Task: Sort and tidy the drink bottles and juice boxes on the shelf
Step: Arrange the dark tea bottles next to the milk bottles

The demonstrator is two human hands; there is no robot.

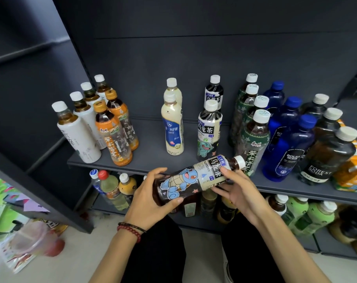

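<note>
Lying nearly level before the front edge of the shelf (149,153), the oolong tea bottle (185,180) points its cap up-right; the left grip (151,201) wraps its base, the right grip (238,190) its shoulder, nearer the matching bottle (209,129).

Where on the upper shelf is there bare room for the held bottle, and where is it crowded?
For the held bottle, widest bare shelf: between orange bottles and milk tea bottles; a narrower gap between those and the oolong bottles. Crowded right: green bottles, blue bottles, dark bottles, juice boxes.
</note>
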